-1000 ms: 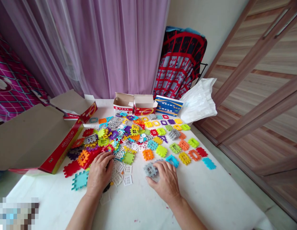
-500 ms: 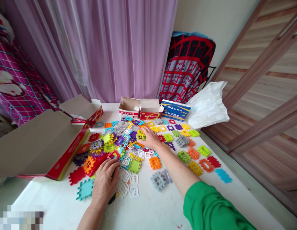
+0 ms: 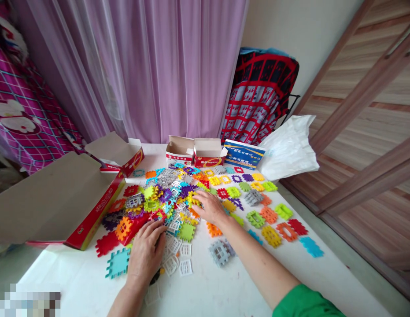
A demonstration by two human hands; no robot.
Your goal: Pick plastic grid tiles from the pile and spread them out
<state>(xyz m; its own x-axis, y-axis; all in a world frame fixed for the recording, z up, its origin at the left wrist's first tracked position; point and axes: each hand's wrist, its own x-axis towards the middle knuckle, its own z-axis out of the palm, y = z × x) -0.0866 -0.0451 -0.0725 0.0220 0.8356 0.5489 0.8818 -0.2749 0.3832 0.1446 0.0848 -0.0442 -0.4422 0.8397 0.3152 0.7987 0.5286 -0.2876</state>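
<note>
A pile of colourful plastic interlocking building pieces (image 3: 168, 193) covers the middle of the table. My right hand (image 3: 208, 206) is at the right side of the pile, with its fingertips closed on a yellow window-grid building piece (image 3: 192, 199). My left hand (image 3: 147, 246) lies at the near left of the pile, fingers stretched loosely over it. Beside its fingers are a red piece (image 3: 134, 229) and a lime green square piece (image 3: 186, 231). A teal square piece (image 3: 118, 263) lies left of that hand. White window frames (image 3: 171, 265) are scattered to its right.
Sorted pieces, such as a grey stack (image 3: 253, 197) and a blue piece (image 3: 311, 247), spread along the table's right side. A large open carton (image 3: 102, 207) stands at left. Small red boxes (image 3: 209, 162), a blue box (image 3: 243, 155) and a white bag (image 3: 287, 147) line the back.
My right hand has drawn slightly nearer and to the right, the yellow piece still at its fingertips. My left hand has barely moved. The view has shifted slightly.
</note>
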